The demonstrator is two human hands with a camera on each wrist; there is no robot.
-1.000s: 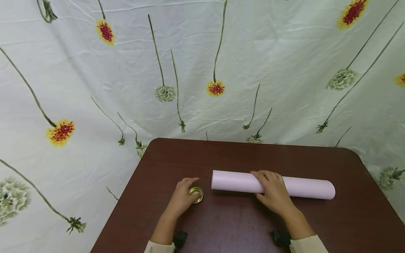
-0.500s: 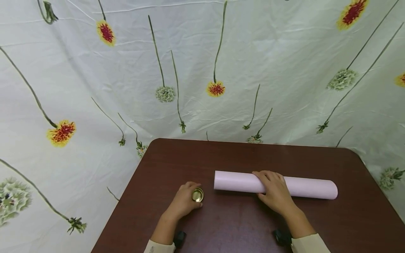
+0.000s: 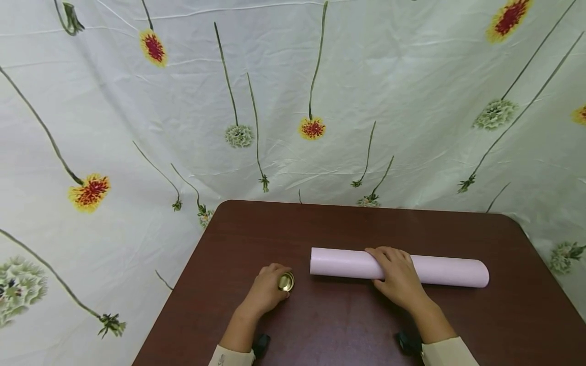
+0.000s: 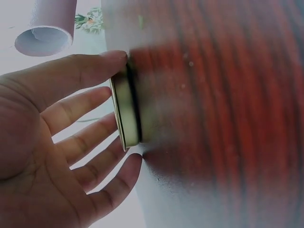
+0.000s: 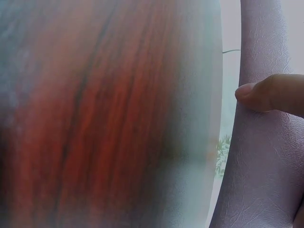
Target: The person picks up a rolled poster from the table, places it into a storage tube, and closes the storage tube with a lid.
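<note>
A small, shallow gold lid (image 3: 286, 281) lies on the brown table, its round hollow face upward. My left hand (image 3: 267, 288) holds it by the rim from the left; in the left wrist view the thumb is at one end of the gold lid (image 4: 125, 111) and the fingers reach along it. To the right lies a pale pink roll (image 3: 450, 270) of sheet material with a wrinkled, leather-like surface. My right hand (image 3: 398, 277) grips its middle, fingers over the top and thumb on the near side. The right wrist view shows only the thumb (image 5: 268, 92) against the roll.
The dark brown table (image 3: 339, 325) has rounded far corners. Behind it and to the left hangs a white cloth (image 3: 192, 91) printed with flowers. A black wrist device (image 3: 261, 345) sits at the left cuff, another (image 3: 405, 343) at the right.
My left fingers and thumb have come in around the gold lid, which has barely shifted. The pink roll has slid slightly right with my right hand still on it.
</note>
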